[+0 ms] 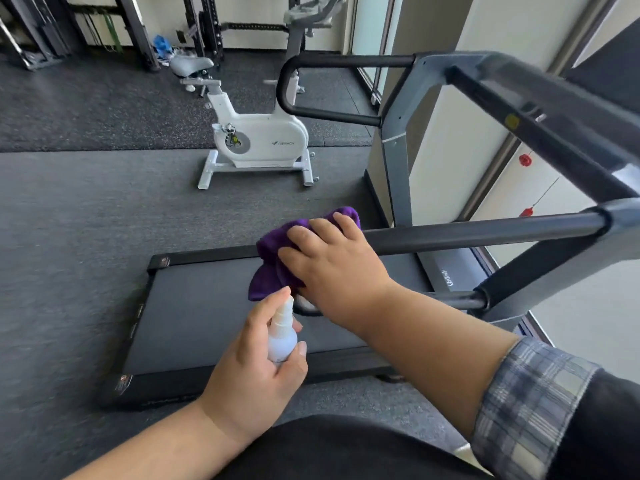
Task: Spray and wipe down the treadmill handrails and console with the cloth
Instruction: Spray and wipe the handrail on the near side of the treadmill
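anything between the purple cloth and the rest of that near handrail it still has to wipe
Nothing visible does. The right hand presses the purple cloth on the end of the black padded handrail, which runs bare toward the grey console frame.

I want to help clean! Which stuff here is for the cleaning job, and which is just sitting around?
For the job:
purple cloth, under the right hand
white spray bottle, in the left hand
treadmill handrail

Just sitting around:
white exercise bike
black weight racks

Bright window daylight, wide-angle edge distortion.
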